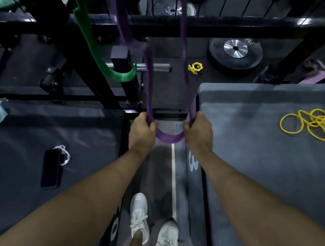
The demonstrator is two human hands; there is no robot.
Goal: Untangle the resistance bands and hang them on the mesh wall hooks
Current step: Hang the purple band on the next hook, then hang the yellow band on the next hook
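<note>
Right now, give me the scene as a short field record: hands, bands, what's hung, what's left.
left hand: grips the purple band at the bottom of its loop
right hand: grips the same band, other side
purple band: runs upward out of view, with a knot-like twist partway up
green band: hangs by the black rack, untouched
yellow bands: tangled heap on the grey box at right
phone: on the left mat

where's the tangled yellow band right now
In the head view the yellow band lies in a tangled heap at the right edge, on the grey padded box, right of the right hand.
</note>
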